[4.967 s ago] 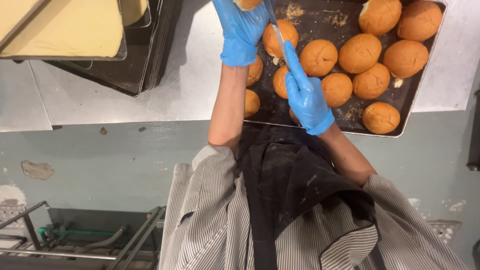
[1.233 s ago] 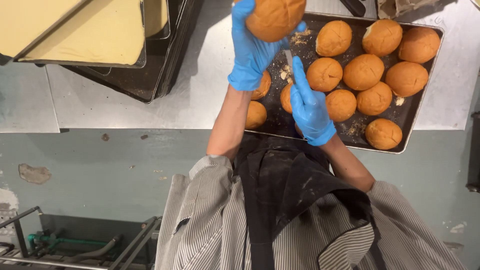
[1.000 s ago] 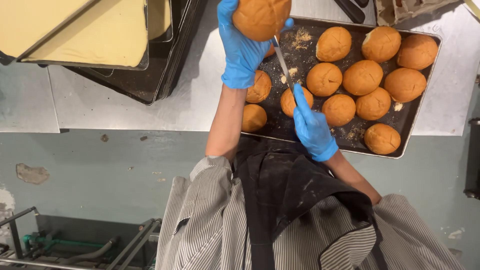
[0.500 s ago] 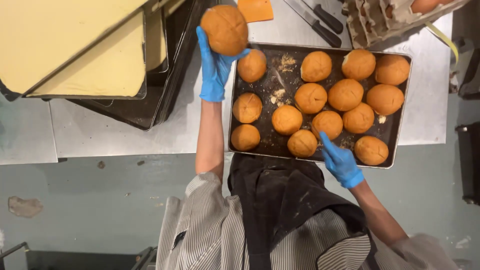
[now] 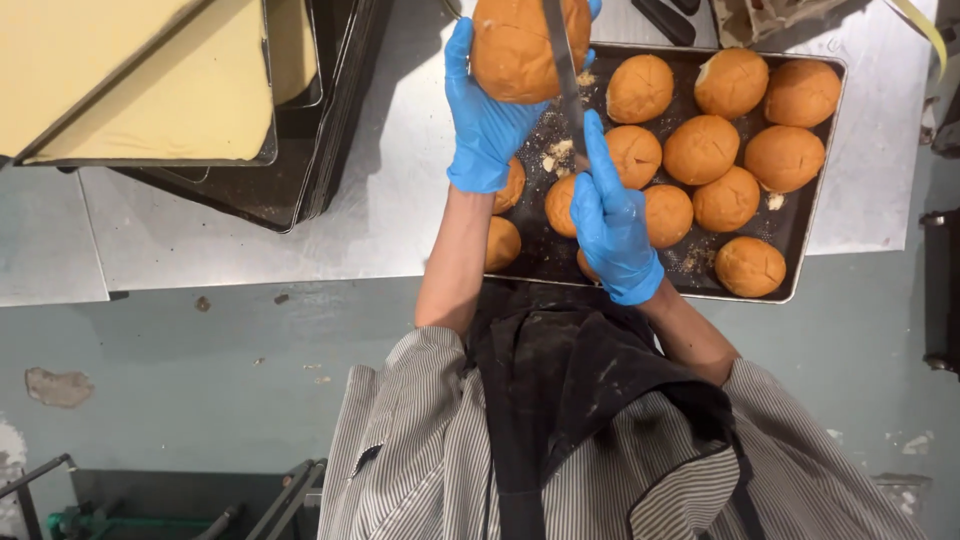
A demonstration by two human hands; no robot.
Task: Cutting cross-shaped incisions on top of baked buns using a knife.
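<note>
My left hand (image 5: 485, 125), in a blue glove, holds a round golden bun (image 5: 510, 45) up over the left end of a dark baking tray (image 5: 822, 190). My right hand (image 5: 610, 225), also gloved in blue, grips a long knife (image 5: 562, 75). Its blade lies across the right side of the held bun. Several more buns (image 5: 700, 150) sit in rows on the tray among pale crumbs (image 5: 552, 155). Part of the held bun is cut off by the top edge of the view.
The tray rests on a steel worktop (image 5: 250, 240). Stacked dark trays (image 5: 320, 150) with a flat yellow sheet (image 5: 150, 90) stand at the upper left. Black-handled tools (image 5: 665, 15) lie beyond the tray. Below is a grey-green floor (image 5: 200, 380) and my striped shirt and black apron (image 5: 580, 400).
My left hand has brought the bun back over the tray. My right hand has risen from the tray's near edge, and the knife blade now lies against the bun.
</note>
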